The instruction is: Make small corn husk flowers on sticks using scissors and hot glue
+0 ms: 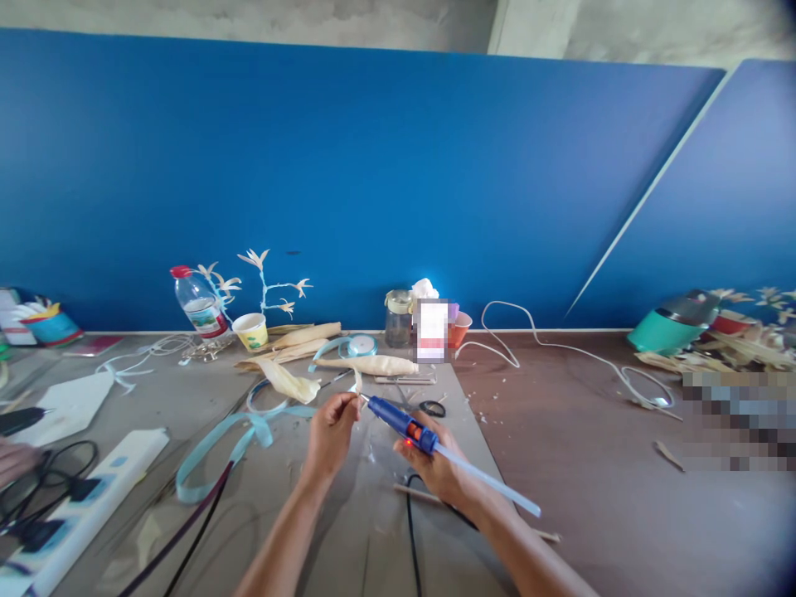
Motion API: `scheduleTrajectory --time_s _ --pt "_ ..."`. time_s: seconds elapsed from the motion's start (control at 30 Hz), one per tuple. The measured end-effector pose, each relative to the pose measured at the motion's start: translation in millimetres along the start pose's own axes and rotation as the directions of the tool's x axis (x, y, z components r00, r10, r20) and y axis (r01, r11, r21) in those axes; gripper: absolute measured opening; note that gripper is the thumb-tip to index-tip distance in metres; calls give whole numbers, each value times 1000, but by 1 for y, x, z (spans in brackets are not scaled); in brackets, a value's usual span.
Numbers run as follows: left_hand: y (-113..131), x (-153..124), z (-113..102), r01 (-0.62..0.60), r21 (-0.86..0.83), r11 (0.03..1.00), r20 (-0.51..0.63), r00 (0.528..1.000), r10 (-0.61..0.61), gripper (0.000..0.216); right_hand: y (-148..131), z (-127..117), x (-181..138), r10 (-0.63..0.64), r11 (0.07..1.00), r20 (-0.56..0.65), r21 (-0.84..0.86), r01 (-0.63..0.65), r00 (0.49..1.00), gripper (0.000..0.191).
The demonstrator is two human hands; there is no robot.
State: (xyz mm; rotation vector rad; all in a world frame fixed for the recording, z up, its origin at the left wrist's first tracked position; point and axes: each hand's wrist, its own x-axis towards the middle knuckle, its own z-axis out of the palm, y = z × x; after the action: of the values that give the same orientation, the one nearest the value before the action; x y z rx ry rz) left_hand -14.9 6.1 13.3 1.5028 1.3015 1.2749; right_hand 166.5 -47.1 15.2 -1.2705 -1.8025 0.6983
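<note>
My right hand (pixel 444 468) is wrapped round a blue glue gun (pixel 401 423), its red light lit. A long translucent glue stick (pixel 491 479) sticks out of the gun's rear. The nozzle points left and meets a small pale piece of corn husk (pixel 356 381), pinched upright in the fingers of my left hand (pixel 336 431). Whether glue is on the husk is too small to tell. Just beyond my hands lie a curled husk (pixel 289 381) and a long rolled husk (pixel 373 365). Light blue ribbon (pixel 208 456) loops left of my left hand.
A white power strip (pixel 105 489) with black plugs lies at left, near another person's hand (pixel 16 463). Scissors (pixel 429 408) rest beyond the gun. At the back stand a bottle (pixel 197 303), a paper cup (pixel 250 332) with husk flowers and a glass jar (pixel 398 319).
</note>
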Motion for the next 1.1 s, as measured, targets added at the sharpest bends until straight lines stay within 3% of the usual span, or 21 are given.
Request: scheduleTrajectory --time_s 0.37,0.57,0.8,0.9,1.1 --pt "0 1 -1 15 20 1000 -17 1000 -15 22 3 4 -2 11 1000 -23 -1 -11 1000 17" --pt "-1 0 -2 10 30 999 -10 1000 -10 24 0 -1 -2 -69 997 -30 43 70 997 15" --pt "-7 2 0 28 2 1000 -9 1000 -28 22 7 0 0 -90 991 -176 84 106 980 26" --pt "-7 3 0 43 -8 999 -10 999 -43 23 14 -2 3 -41 999 -259 9 44 965 38" --pt "-6 2 -1 42 39 998 -2 999 -42 26 29 -18 12 -99 953 -329 -302 -5 939 43"
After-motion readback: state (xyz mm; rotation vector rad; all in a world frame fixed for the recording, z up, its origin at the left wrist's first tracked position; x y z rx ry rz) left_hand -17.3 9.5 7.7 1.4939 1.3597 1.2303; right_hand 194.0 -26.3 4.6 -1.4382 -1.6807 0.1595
